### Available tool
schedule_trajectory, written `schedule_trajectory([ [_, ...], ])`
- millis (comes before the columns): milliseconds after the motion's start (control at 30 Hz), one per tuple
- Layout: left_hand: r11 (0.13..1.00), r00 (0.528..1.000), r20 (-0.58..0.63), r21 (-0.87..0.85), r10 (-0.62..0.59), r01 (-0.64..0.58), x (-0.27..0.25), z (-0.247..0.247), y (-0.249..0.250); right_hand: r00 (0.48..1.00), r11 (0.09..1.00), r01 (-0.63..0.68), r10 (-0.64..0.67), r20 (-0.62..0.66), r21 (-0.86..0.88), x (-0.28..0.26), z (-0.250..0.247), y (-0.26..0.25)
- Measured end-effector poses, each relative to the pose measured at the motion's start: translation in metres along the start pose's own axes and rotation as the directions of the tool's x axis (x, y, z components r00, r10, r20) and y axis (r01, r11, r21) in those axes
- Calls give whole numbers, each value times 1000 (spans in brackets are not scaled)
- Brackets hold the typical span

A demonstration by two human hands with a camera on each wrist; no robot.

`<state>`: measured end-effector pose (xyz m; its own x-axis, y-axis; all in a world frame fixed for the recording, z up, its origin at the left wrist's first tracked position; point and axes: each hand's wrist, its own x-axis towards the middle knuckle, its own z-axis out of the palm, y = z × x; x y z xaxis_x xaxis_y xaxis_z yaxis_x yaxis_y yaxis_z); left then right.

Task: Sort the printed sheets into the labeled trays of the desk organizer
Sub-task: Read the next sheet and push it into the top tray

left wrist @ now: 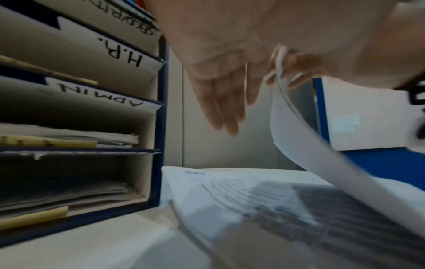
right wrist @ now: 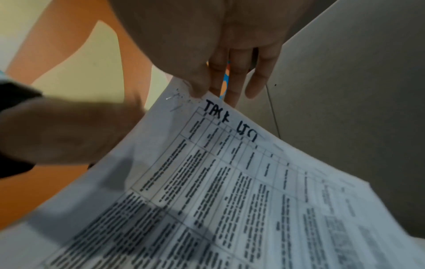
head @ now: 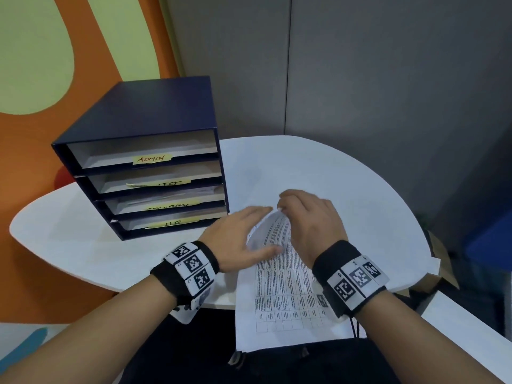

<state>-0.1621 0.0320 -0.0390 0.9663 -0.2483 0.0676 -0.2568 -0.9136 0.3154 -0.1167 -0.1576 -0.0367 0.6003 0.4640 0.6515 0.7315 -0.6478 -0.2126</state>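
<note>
A dark blue desk organizer [head: 155,106] stands on the white table [head: 83,245]; its trays carry yellow labels, ADMIN on top and HR at the bottom. A pile of printed sheets [head: 288,300] lies in front of me and hangs over the table's edge. My right hand [head: 304,214] pinches the far corner of the top sheet [head: 273,231] and curls it upward. In the right wrist view this sheet [right wrist: 230,182] bears handwritten "TASK LIST" beside my right hand [right wrist: 207,87]. My left hand [head: 243,236] lies with straight fingers at the sheet's left edge, holding nothing. The left wrist view shows those fingers [left wrist: 220,102] beside the lifted sheet [left wrist: 299,142].
Papers lie in the lower trays of the organizer [left wrist: 158,127]. A grey partition stands behind the table and an orange and green wall at the left. A cardboard box [head: 440,273] sits past the table's right edge. A white ledge [head: 471,328] runs along the lower right.
</note>
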Motion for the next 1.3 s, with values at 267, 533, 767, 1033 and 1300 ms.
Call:
schedule_trajectory([
  [267,828,962,-133,-546,-238,130,-6,-14,0,991,988,-89,100,-86,124,18,-22,-21],
  [533,464,839,-96,-864,-535,197,-52,-47,-43,909,888,-416,405,95,194,8,-19,-23],
  [767,330,823,48,-902,-566,279,-103,-51,-62,620,203,-772,448,644,602,7,4,-47],
  [1033,131,713,49,-972,-699,196,-120,-76,-108,757,408,-648,251,603,643,39,37,-100],
  [1300,56,647,112,-971,-754,233,-134,-90,-137,666,476,-717,254,701,509,53,65,-120],
])
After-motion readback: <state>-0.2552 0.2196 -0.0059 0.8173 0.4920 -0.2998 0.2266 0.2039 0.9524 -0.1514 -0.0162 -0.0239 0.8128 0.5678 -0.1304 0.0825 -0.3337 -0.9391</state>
